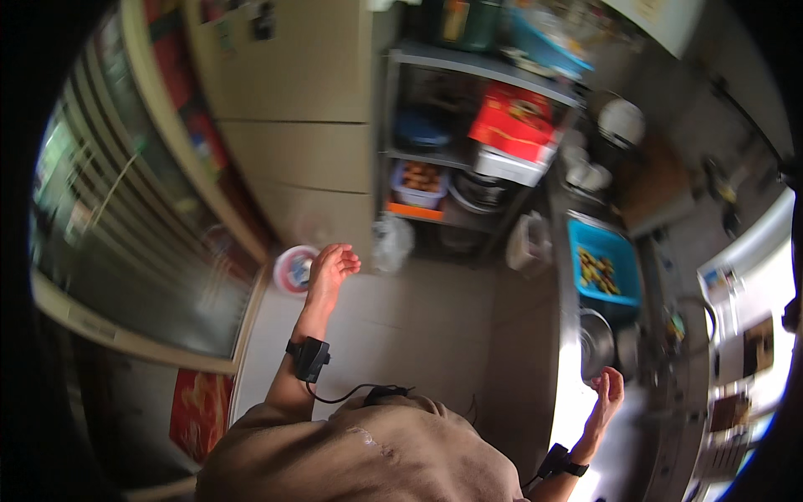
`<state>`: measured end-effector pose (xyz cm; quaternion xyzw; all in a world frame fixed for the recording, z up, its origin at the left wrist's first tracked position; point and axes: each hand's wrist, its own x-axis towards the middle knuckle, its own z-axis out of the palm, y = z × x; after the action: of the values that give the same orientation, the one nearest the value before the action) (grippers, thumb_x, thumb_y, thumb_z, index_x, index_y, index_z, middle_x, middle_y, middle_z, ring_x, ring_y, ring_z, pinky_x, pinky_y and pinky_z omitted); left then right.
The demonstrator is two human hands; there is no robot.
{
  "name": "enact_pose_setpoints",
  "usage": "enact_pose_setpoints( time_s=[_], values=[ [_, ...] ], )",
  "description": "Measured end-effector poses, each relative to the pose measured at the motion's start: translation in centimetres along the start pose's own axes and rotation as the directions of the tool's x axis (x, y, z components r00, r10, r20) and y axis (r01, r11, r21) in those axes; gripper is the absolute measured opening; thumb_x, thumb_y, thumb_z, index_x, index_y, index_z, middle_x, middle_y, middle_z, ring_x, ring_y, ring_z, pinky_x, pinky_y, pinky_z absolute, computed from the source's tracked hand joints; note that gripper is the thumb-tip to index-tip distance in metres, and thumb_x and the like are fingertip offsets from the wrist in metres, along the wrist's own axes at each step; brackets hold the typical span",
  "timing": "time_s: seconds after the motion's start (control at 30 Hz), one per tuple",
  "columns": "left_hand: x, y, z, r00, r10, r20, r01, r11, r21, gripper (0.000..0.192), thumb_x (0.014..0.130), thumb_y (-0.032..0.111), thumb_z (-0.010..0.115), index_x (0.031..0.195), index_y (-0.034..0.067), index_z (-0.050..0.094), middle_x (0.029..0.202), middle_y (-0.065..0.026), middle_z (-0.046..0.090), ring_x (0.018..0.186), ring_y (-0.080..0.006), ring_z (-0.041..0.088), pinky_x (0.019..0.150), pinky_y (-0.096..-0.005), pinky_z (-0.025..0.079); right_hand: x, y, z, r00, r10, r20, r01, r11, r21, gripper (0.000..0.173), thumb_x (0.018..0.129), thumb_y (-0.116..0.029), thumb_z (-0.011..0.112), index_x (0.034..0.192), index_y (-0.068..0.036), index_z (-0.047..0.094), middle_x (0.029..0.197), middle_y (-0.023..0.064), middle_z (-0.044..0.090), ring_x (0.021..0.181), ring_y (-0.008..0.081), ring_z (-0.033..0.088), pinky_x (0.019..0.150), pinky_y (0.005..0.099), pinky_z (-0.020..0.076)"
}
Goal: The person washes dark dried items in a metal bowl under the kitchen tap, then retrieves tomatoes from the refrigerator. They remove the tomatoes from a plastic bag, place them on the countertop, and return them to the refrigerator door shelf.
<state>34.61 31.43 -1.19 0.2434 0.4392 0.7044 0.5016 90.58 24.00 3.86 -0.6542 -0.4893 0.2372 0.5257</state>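
Note:
My left hand (pixel 335 268) hangs over the tiled floor with loosely bent fingers and nothing in it. Below it, on the floor by the fridge, a round pink-rimmed container (pixel 295 270) is partly hidden by the hand. Over the metal counter, my right hand (pixel 607 396) has its fingers slightly curled and no object visible in them. Just beyond its fingertips sits a round metal basin (pixel 595 342); whether they touch, I cannot tell. Farther along the counter stands a blue plastic basket (pixel 605 227) holding yellowish-brown food pieces (pixel 598 271), blurred.
A metal shelf rack (pixel 483 66) ahead bears a red box (pixel 514 119) and a tub of eggs (pixel 419 182). At its foot is a plastic bag (pixel 393 243). The fridge (pixel 295 154) and a sliding glass door (pixel 144 251) bound the left; a faucet (pixel 696 307) is at the right.

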Motion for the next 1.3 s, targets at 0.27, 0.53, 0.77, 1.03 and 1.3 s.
enact_pose_setpoints(
  time_s=[0.27,0.53,0.77,1.03,1.3],
  values=[
    [-4.1,6.9,-13.8,0.908,0.217,-0.359,-0.228,0.974,0.012,0.025,0.091,0.026,0.056,0.101,0.004,0.060,0.087,-0.0081,0.063,0.084,-0.0192,0.063,0.077,-0.0329,0.050,6.6,-4.9,21.1,0.897,-0.052,0.439,-0.042,0.979,0.201,0.022,0.093,-0.027,0.061,0.093,-0.005,0.063,0.079,-0.0010,0.057,0.069,0.0078,0.052,0.064,0.0223,0.0411],
    [4.2,12.9,-16.4,0.856,0.368,-0.363,-0.355,0.929,0.105,0.022,0.093,0.023,0.055,0.101,0.004,0.060,0.086,-0.0082,0.063,0.082,-0.0186,0.063,0.078,-0.0332,0.051,11.3,-7.6,38.1,0.759,-0.097,0.644,-0.117,0.952,0.282,0.020,0.094,-0.021,0.061,0.096,-0.002,0.063,0.080,-0.0005,0.059,0.070,0.0079,0.052,0.065,0.0223,0.0424],
    [16.1,21.0,-21.3,0.899,0.417,-0.132,-0.371,0.888,0.272,0.038,0.097,0.029,0.046,0.121,0.000,0.052,0.110,-0.0147,0.058,0.105,-0.0260,0.056,0.097,-0.0405,0.044,14.9,-9.4,44.7,0.739,-0.051,0.672,-0.087,0.982,0.170,0.025,0.094,-0.024,0.059,0.103,-0.001,0.065,0.083,0.0015,0.063,0.076,0.0092,0.056,0.069,0.0245,0.0468],
    [28.2,30.5,-34.4,0.868,0.485,-0.108,-0.371,0.777,0.509,0.051,0.101,0.038,0.036,0.139,0.004,0.040,0.142,-0.0162,0.043,0.133,-0.0251,0.039,0.113,-0.0423,0.028,10.2,-10.6,46.9,0.716,-0.052,0.696,-0.033,0.994,0.108,0.024,0.093,-0.019,0.058,0.102,0.003,0.060,0.087,0.0046,0.064,0.080,0.0113,0.060,0.073,0.0266,0.0503],
    [43.1,36.2,-39.8,0.782,0.615,-0.101,-0.446,0.665,0.599,0.069,0.098,0.052,0.033,0.148,0.006,0.023,0.149,-0.0164,0.033,0.139,-0.0280,0.030,0.113,-0.0452,0.021,-3.3,-10.6,39.7,0.958,0.160,0.239,-0.199,0.968,0.150,0.024,0.094,-0.022,0.059,0.102,0.001,0.062,0.087,0.0030,0.062,0.080,0.0114,0.059,0.073,0.0262,0.0498]
  ],
)
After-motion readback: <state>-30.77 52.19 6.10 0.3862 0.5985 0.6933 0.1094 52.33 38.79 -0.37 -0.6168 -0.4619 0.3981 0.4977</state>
